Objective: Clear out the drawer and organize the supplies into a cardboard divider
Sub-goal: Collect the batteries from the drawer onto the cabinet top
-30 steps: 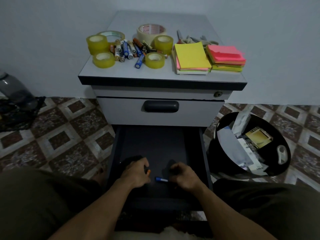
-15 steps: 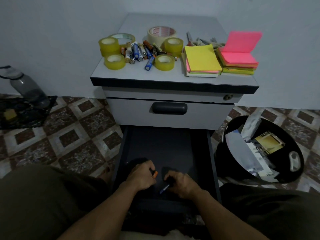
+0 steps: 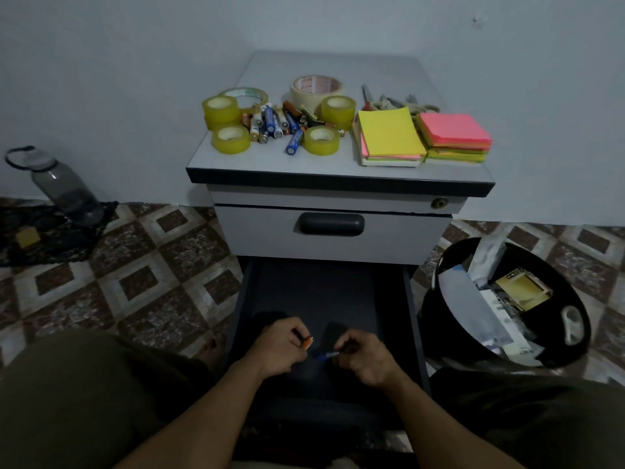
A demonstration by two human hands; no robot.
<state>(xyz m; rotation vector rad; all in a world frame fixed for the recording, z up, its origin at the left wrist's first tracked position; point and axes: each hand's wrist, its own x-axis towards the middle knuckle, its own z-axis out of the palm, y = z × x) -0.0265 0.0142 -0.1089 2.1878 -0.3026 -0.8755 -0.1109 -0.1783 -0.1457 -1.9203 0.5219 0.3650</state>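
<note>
over the near end of the drawer the left hand grips an orange-ended item; the right hand pinches a blue item, its long axis crosswise to the drawer, pointing at the left hand. beyond the drawer, batteries lie heaped.

It looks like a plain room in a home, or a small home office. The floor is laid with patterned brown-and-cream tiles, and the wall behind is bare and painted pale. A small grey office cabinet with a key lock stands against the wall, its bottom drawer pulled open. On its top lie tape rolls, loose batteries and stacks of sticky notes. A black bin of discarded packaging stands beside it, and a water bottle sits on the floor.
</note>
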